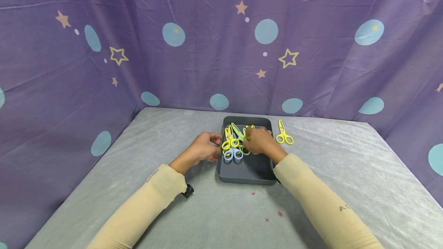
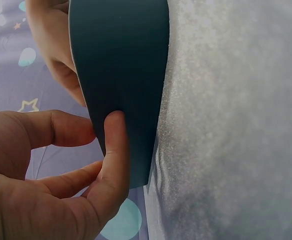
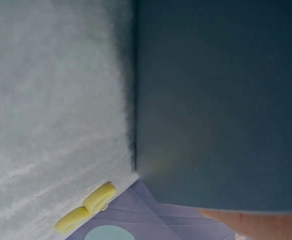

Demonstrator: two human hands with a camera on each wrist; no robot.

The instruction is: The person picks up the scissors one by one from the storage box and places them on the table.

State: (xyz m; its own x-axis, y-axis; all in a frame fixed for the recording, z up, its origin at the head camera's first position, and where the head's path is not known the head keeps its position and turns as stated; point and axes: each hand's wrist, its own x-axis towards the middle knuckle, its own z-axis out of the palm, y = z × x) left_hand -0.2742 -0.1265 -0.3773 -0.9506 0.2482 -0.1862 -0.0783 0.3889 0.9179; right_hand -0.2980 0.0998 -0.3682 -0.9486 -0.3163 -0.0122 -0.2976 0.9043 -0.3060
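Note:
A dark grey tray (image 1: 247,172) stands on the table and holds several children's scissors. At its left side, yellow scissors (image 1: 230,141) overlap blue-handled scissors (image 1: 233,154); green scissors (image 1: 237,130) lie beside them. My left hand (image 1: 202,147) touches the tray's left wall from outside; in the left wrist view one finger (image 2: 115,145) lies along that wall. My right hand (image 1: 258,140) reaches inside the tray, fingers bent down around scissors it partly covers. Yellow tips (image 1: 252,126) show just beyond this hand. The right wrist view shows mostly the tray wall (image 3: 221,100).
One pair of yellow scissors (image 1: 283,133) lies on the table just right of the tray. The table (image 1: 194,218) has a pale grey cover with a few red marks. A purple curtain (image 1: 214,72) hangs behind and to the left.

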